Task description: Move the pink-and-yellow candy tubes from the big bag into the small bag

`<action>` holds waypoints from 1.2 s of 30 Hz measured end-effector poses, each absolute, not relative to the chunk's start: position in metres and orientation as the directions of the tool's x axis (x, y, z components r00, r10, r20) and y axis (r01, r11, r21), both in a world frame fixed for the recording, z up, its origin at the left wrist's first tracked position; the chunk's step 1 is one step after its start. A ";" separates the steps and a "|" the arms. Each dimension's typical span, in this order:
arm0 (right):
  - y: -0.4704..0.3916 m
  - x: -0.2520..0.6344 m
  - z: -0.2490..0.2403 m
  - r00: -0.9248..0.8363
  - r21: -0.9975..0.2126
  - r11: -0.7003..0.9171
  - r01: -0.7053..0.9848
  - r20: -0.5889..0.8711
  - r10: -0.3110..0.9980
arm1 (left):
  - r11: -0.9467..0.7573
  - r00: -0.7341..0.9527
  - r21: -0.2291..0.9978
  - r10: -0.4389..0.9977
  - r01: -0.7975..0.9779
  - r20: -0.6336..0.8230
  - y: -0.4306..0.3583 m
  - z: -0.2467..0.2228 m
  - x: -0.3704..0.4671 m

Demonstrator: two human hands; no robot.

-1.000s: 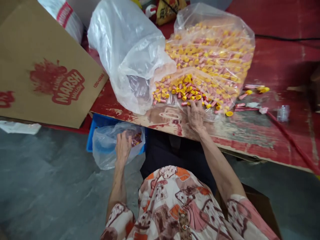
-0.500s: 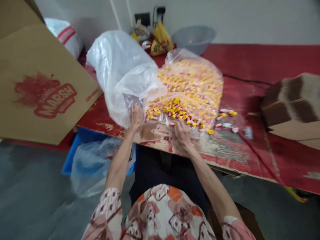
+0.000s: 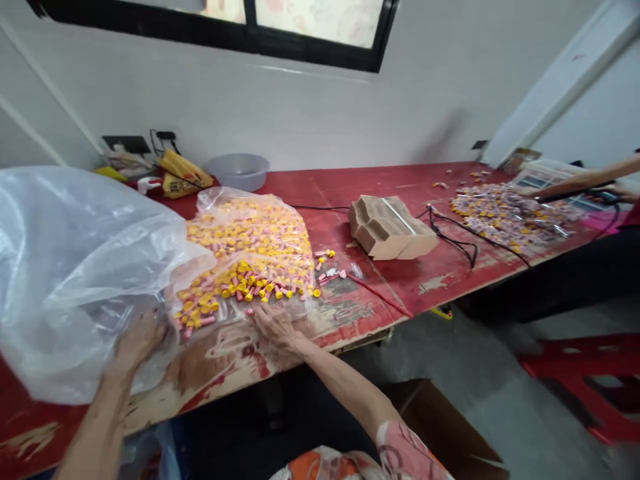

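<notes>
Inside or behind the film of a large translucent plastic bag (image 3: 75,267) is my left hand (image 3: 140,337), its fingers slightly apart and blurred by the film. My right hand (image 3: 275,325) lies low on the table edge, fingers stretched out, just in front of a pile of small pink-and-yellow plastic pieces (image 3: 255,283). One pink piece sits at its fingertips; a grip on it does not show. The pile spills from the mouth of a clear plastic bag (image 3: 295,230) filled with the same pieces.
On the worn red table (image 3: 330,190) lie a bundle of folded cardboard (image 3: 393,230), loose pieces and black cables (image 3: 465,247). A grey basin (image 3: 239,175) and yellow bag (image 3: 183,177) stand behind. At right, another person's arm (image 3: 595,177) reaches over a wrapped heap (image 3: 515,213); a red stool (image 3: 590,367) is below.
The view has swung right, bringing the window, the other person and the stool into sight; the printed carton has left it. My left hand sits farther left of the pile, with the translucent bag.
</notes>
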State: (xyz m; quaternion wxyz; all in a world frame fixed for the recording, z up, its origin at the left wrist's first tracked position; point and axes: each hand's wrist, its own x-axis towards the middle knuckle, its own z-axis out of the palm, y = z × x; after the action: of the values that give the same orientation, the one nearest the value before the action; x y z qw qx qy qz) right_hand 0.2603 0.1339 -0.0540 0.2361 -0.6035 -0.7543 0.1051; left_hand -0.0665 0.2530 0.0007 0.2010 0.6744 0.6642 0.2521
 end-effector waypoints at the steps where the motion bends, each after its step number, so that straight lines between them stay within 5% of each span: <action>1: 0.134 0.261 -0.050 -0.126 -0.457 0.220 0.862 0.225 0.966 | 0.065 -0.093 0.621 0.996 0.781 0.012 0.247 0.007 -0.063; 5: 0.126 0.263 -0.032 0.084 -0.714 0.150 0.684 0.282 0.956 | 0.280 -0.268 0.860 0.947 0.426 -0.175 0.209 0.029 -0.037; 7: 0.118 0.259 -0.023 0.130 -0.883 0.177 0.434 0.255 0.958 | 0.227 -0.209 0.958 0.959 0.172 -0.190 0.182 0.037 -0.017; 10: 0.107 0.248 -0.013 0.006 -0.984 0.169 0.059 0.170 0.985 | 0.196 -0.106 0.980 0.974 -0.032 -0.199 0.143 0.041 0.017; 15: 0.094 0.237 -0.010 -0.042 -0.981 0.079 -0.180 0.088 0.995 | 0.242 -0.012 0.952 0.969 -0.187 -0.248 0.101 0.028 0.058; 27: 0.074 0.280 0.005 -0.485 -0.965 -0.237 -0.112 -0.155 0.861 | 0.253 0.273 0.942 0.943 -0.220 -0.190 0.055 -0.010 0.067; 36: 0.078 0.252 0.003 -0.114 -0.787 -0.433 -0.440 -0.429 0.896 | 0.220 0.218 0.938 0.962 -0.268 -0.164 0.026 0.003 0.106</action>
State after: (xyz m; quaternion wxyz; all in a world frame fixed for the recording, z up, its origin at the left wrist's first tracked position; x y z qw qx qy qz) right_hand 0.2523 0.0778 0.0034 0.4736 -0.4678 -0.2437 0.7053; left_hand 0.1059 0.0261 0.0033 0.6604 0.4158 0.4172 0.4657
